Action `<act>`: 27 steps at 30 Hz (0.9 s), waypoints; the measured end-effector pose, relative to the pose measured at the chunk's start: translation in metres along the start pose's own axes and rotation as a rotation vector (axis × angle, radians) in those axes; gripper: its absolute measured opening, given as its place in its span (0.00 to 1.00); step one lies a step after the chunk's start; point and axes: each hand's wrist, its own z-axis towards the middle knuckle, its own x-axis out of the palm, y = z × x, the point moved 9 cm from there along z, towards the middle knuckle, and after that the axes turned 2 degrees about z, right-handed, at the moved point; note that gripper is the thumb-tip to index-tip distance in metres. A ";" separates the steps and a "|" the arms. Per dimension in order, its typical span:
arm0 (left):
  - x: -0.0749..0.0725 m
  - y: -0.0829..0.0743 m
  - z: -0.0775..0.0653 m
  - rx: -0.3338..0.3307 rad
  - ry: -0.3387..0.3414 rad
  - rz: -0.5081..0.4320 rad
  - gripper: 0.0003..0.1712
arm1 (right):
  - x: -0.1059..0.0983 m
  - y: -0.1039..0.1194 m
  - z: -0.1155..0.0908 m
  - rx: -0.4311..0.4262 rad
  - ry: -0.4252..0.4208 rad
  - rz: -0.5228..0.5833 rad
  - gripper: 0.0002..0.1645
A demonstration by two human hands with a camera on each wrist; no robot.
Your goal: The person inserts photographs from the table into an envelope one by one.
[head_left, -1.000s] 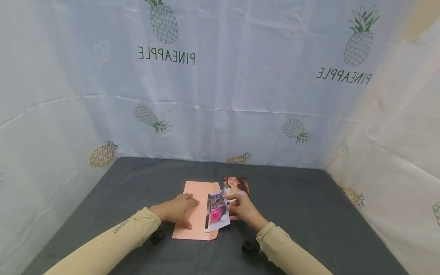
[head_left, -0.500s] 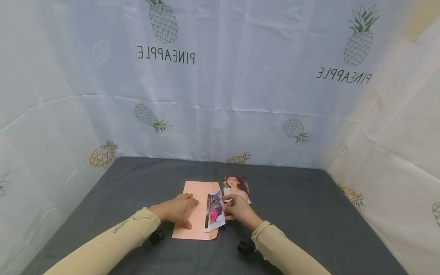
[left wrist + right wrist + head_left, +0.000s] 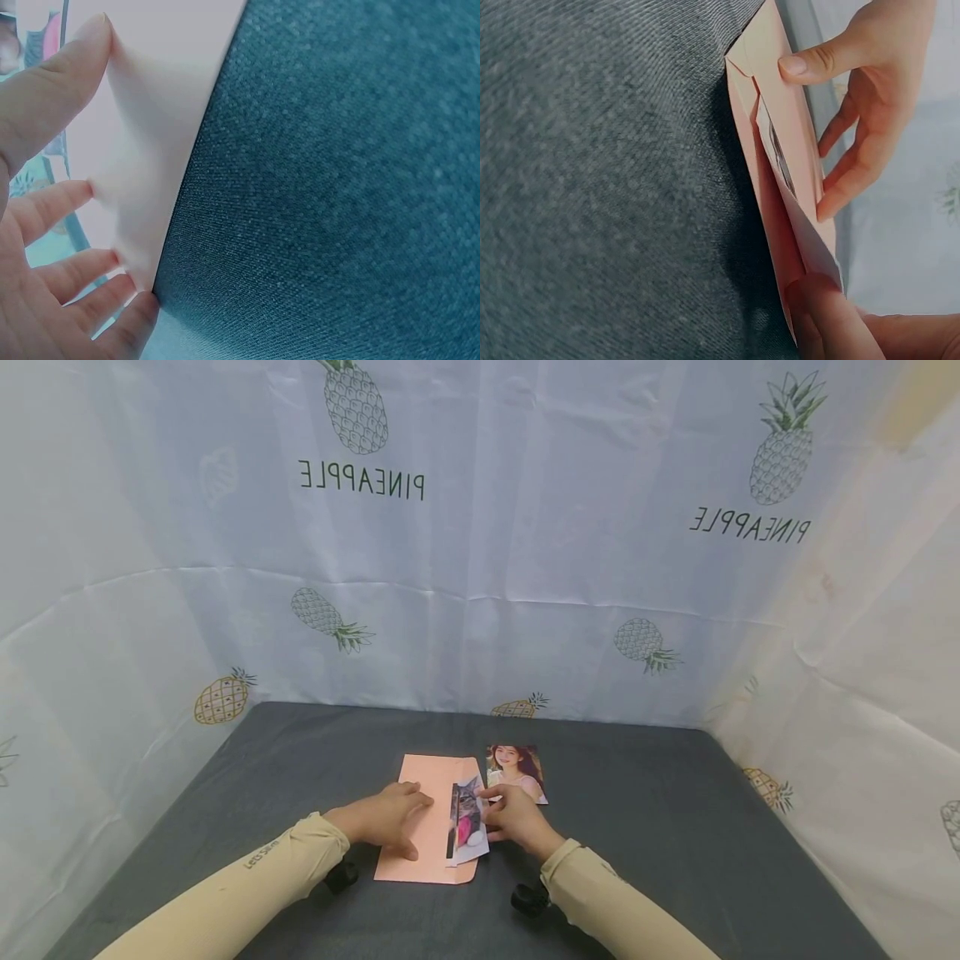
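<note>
A pink envelope (image 3: pixel 425 843) lies on the dark cloth, its flap on the right folded out. Over the flap is a cat photo (image 3: pixel 467 827), its left edge at the envelope's mouth; the right wrist view shows it tilted up from the flap. My right hand (image 3: pixel 519 817) pinches the photo's right edge between thumb and fingers. Spread across the envelope's left part, my left hand (image 3: pixel 384 821) presses down with its fingertips. The left wrist view shows its thumb and fingers (image 3: pixel 64 274) touching the envelope's surface near its edge.
A portrait photo (image 3: pixel 516 772) lies just behind my right hand, beside the envelope's flap. Dark cloth (image 3: pixel 622 827) covers the table. A white curtain (image 3: pixel 480 552) printed with pineapples hangs behind and along both sides.
My right hand has moved a little left with the cat photo, and less of the photo shows now. The portrait photo is less covered by the hand. My left hand has stayed in place.
</note>
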 end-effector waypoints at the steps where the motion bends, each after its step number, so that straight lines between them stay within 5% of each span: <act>1: 0.000 0.000 0.000 -0.003 0.001 0.000 0.45 | 0.000 -0.001 0.000 0.002 0.000 -0.003 0.25; 15: 0.000 0.000 0.001 -0.013 0.006 -0.011 0.45 | 0.007 -0.006 0.003 0.047 -0.011 0.020 0.23; 27: 0.000 0.000 0.000 -0.014 0.008 -0.022 0.45 | 0.014 -0.003 0.002 0.000 0.013 0.023 0.22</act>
